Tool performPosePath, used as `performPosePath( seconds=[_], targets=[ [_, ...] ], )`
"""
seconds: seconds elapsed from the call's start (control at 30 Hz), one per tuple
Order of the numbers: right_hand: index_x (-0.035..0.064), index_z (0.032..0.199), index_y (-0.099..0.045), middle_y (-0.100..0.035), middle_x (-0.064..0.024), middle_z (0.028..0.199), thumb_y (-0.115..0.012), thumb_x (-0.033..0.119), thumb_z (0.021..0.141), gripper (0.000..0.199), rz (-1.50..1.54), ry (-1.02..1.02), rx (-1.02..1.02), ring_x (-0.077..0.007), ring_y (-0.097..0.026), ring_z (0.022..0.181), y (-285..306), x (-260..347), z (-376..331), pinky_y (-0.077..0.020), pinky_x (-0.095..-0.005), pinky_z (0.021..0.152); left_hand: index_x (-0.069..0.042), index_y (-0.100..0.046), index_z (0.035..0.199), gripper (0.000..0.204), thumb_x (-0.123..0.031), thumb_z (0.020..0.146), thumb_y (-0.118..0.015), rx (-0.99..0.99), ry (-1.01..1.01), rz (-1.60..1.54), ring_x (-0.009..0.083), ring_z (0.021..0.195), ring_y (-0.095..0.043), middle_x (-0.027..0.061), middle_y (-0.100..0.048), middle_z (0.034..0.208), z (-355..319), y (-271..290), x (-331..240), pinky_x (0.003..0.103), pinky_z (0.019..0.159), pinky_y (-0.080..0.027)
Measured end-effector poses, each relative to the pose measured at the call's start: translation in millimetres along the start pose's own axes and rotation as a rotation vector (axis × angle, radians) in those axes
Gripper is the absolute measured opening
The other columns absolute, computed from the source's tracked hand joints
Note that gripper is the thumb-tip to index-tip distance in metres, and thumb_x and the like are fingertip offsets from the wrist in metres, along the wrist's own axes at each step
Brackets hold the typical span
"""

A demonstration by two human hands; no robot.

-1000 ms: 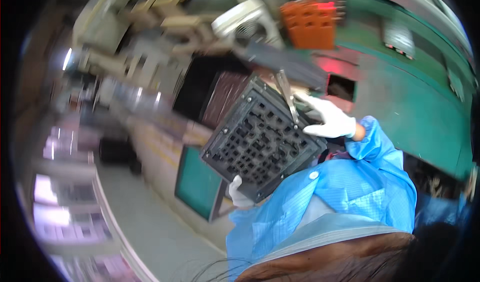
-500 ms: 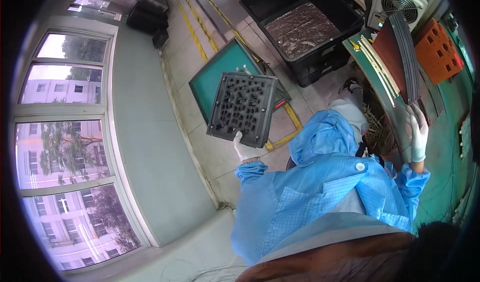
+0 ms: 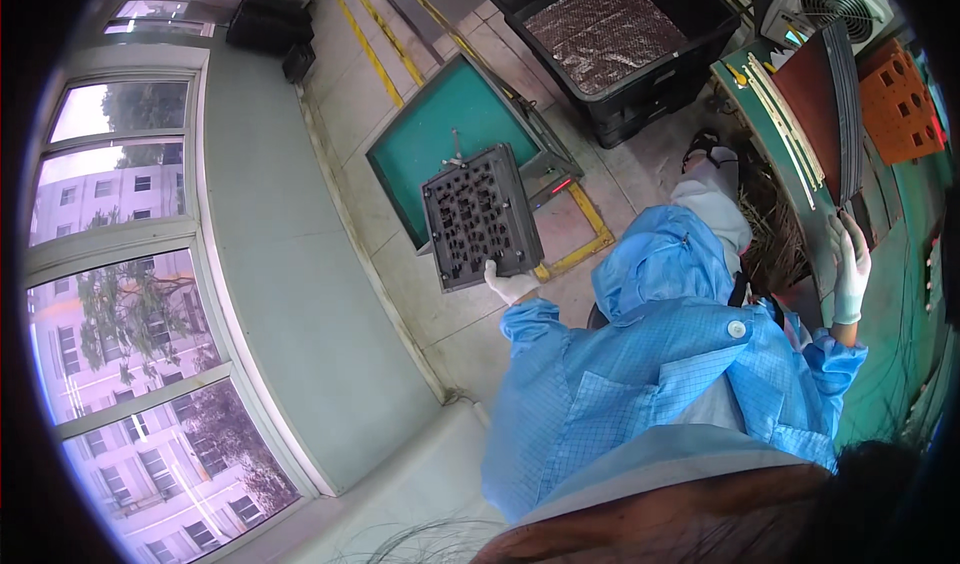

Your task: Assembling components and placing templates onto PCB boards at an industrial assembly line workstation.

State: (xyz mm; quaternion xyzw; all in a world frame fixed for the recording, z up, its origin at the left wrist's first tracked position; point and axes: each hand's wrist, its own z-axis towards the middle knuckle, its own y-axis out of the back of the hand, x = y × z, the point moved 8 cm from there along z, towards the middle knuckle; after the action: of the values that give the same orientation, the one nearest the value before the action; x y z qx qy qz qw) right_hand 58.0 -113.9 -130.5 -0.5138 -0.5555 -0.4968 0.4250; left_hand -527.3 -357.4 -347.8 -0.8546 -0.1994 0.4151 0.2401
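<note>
1. Since half a second ago, view is sitting slightly closer; dark slotted tray point(image 3: 480, 216) is staying out to the left over the floor, right hand point(image 3: 850, 269) is staying up at the stack on the right
2. Left hand point(image 3: 512, 284), white-gloved, is gripping the tray by its lower edge, fingers closed on it; tray is hanging tilted, face toward camera, above the green board point(image 3: 440, 134) lying on the floor
3. Right hand, also white-gloved, is resting against the lower end of a stack of thin dark trays point(image 3: 845, 114) standing on edge on the green bench point(image 3: 900, 294); fingers are lying along the stack; cannot tell whether it is actually clamping it or just touching
4. Brown-red panel point(image 3: 800, 84) is leaning just left of that stack, touching it
5. Orange perforated crate point(image 3: 900, 104) is sitting just right of the stack
6. Black bin point(image 3: 620, 34) with a brownish mesh-like fill is standing on the floor beyond the green board
7. Yellow floor lines point(image 3: 575, 224) are running under the board's corner
8. Blue coat sleeves point(image 3: 660, 364) are covering both arms
9. Windows point(image 3: 110, 294) are filling the left side, well apart from both hands
</note>
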Motion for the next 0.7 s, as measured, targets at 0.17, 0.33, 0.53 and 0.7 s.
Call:
performPosePath(
  seconds=[0.17,0.33,0.53,0.7],
  targets=[
    [-0.0048,0.129,-0.045,-0.056,-0.0166,0.124,-0.049,0.019,0.095,0.041,-0.003,-0.006,-0.011,-0.0205,-0.054,0.114,4.8,-7.7,-5.1,-0.0412,-0.0279,0.095,-0.003,-0.061,0.105,0.038,-0.03,0.078,-0.056,0.012,-0.072,-0.061,0.0303,0.095,-0.061,0.0128,-0.064,0.105,46.8,-13.2,4.1,0.046,0.085,-0.049],
    [-0.0053,0.129,-0.045,-0.056,-0.0164,0.123,-0.05,0.018,0.095,0.041,0.012,0.015,-0.065,-0.0206,-0.055,0.112,23.3,-16.8,-22.9,-0.0417,-0.0279,0.094,-0.004,-0.062,0.105,0.044,-0.035,0.074,-0.059,-0.147,-0.19,-0.071,0.0254,0.09,-0.061,0.0102,-0.065,0.104,61.7,-62.3,12.8,0.037,0.083,-0.048],
    [-0.0055,0.13,-0.043,-0.053,-0.0192,0.126,-0.048,0.019,0.096,0.042,0.107,0.002,-0.1,-0.0226,-0.054,0.114,45.6,-41.1,-26.6,-0.0401,-0.0314,0.098,-0.008,-0.059,0.113,0.053,-0.038,0.07,-0.062,-0.252,-0.279,0.065,0.0265,0.097,-0.056,0.0095,-0.059,0.116,111.6,-25.8,-8.4,0.043,0.088,-0.042],
    [-0.0054,0.13,-0.043,-0.056,-0.0181,0.123,-0.049,0.018,0.096,0.042,0.016,0.002,-0.285,-0.0217,-0.056,0.112,86.5,-68.9,-47.0,-0.0414,-0.0299,0.094,-0.021,-0.057,0.118,0.064,-0.068,0.073,-0.058,-0.217,0.088,0.226,0.0181,0.087,-0.052,-0.0015,-0.061,0.101,21.2,-71.2,67.7,0.03,0.078,-0.04]
  ],
)
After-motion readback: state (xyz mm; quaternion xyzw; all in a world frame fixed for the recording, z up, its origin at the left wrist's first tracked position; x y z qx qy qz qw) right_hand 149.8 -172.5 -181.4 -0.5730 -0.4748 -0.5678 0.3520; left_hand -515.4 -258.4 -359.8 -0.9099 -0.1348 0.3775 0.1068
